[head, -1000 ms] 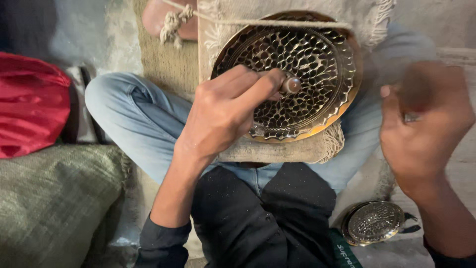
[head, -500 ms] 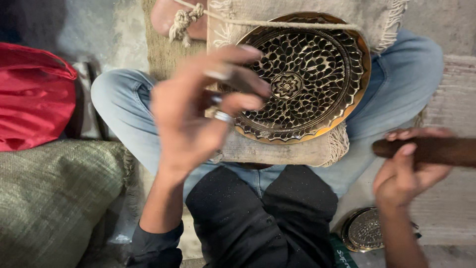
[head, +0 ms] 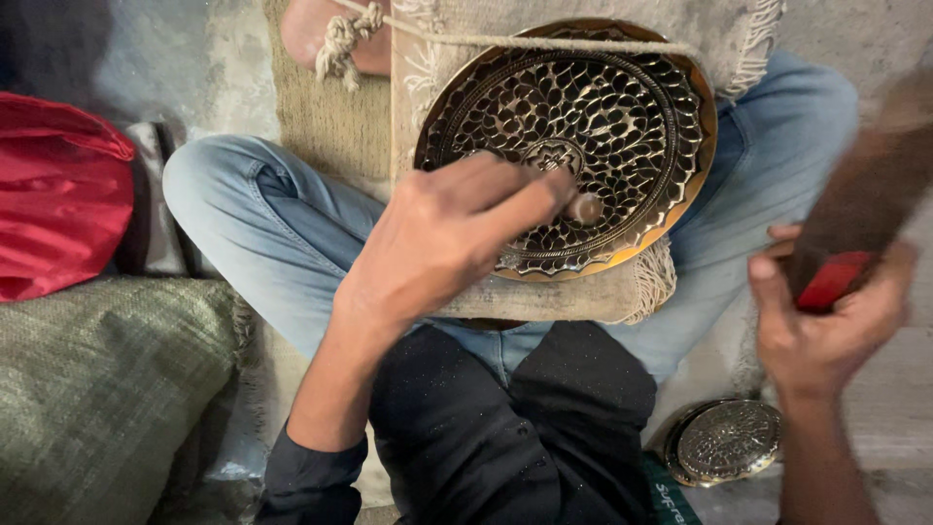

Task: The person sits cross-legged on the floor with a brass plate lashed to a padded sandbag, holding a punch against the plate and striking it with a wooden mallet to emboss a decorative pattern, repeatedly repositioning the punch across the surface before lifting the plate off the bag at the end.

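Note:
A round brass plate (head: 622,87) with a dark embossed pattern lies on a fringed cloth pad (head: 573,297) across my crossed legs. My left hand (head: 442,238) rests on the plate's lower left part and is closed around a small metal punch (head: 586,207), whose end pokes out against the plate. My right hand (head: 826,326) is raised at the right, apart from the plate, gripping the red-wrapped handle of a wooden mallet (head: 865,209), which is blurred.
A smaller embossed round plate (head: 727,442) lies on the floor at the lower right. A red cushion (head: 58,194) and a green woven sack (head: 97,389) sit at the left. A knotted rope (head: 345,39) crosses the pad's top.
My left hand came back down from a lifted pose onto the plate with the punch. My right hand with the mallet rose and swung up at the right.

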Demonstrator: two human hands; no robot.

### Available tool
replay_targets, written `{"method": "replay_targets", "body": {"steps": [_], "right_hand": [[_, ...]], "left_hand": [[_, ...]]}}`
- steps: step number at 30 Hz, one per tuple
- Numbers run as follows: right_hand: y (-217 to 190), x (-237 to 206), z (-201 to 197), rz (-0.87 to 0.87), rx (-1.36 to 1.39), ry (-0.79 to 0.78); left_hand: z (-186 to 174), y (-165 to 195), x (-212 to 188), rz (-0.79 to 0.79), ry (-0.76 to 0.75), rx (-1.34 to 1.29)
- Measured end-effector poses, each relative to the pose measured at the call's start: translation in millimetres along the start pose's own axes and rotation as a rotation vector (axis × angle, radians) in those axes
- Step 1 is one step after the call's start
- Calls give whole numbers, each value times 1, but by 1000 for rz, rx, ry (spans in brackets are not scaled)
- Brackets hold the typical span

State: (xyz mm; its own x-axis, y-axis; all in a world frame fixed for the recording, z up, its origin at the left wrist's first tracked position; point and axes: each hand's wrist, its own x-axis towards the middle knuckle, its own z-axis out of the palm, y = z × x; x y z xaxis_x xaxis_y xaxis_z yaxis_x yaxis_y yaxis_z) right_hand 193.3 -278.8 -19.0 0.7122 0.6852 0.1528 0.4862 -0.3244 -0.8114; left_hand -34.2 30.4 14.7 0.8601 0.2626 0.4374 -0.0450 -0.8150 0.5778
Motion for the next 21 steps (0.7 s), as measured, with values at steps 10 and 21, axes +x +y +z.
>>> {"method": "replay_targets", "body": {"steps": [10,21], "right_hand": [[-47,36,-8,-310,-658,-125],[-43,38,1,-279,-486,-110]], "left_hand": [[5,-4,-1,-43,37,-51],[4,-3,1,-52,33,-79]]}}
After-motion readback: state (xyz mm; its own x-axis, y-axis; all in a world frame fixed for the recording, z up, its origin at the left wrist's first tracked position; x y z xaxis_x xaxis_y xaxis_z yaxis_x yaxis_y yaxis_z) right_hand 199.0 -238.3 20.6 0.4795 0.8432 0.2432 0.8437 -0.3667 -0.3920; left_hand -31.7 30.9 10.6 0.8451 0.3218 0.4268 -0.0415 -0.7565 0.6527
